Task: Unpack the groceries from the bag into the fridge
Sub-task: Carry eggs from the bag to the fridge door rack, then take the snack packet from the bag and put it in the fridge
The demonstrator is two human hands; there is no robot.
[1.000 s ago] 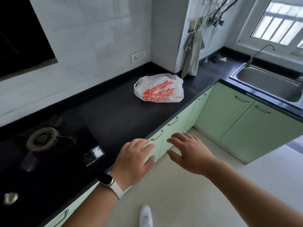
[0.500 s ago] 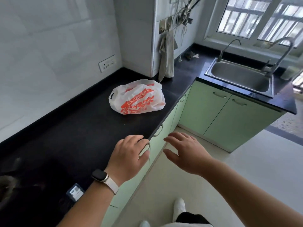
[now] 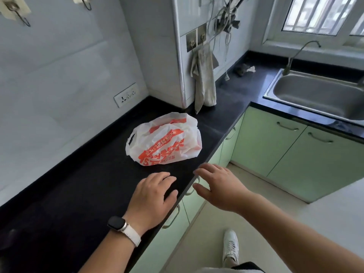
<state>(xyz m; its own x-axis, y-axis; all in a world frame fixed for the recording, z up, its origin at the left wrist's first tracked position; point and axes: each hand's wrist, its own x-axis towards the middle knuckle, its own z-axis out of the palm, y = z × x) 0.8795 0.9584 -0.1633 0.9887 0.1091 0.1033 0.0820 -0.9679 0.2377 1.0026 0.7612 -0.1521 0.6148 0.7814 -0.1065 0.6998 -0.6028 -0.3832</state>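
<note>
Currently the bag (image 3: 164,139), white plastic with orange print, is seen lying on the black table (image 3: 82,186), near its front edge, untouched. Left hand (image 3: 151,198) is held over the table, fingers loosely spread, empty. Right hand (image 3: 220,186) is held just past the edge, spread wide, empty. Sink (image 3: 319,95) is set far right.

The white plastic bag (image 3: 164,139) lay crumpled shut on the table (image 3: 78,194), so its contents could not be told. The sink (image 3: 319,95) ran off the right edge. A small dark heap (image 3: 243,69) behind it was too blurred to identify.
</note>
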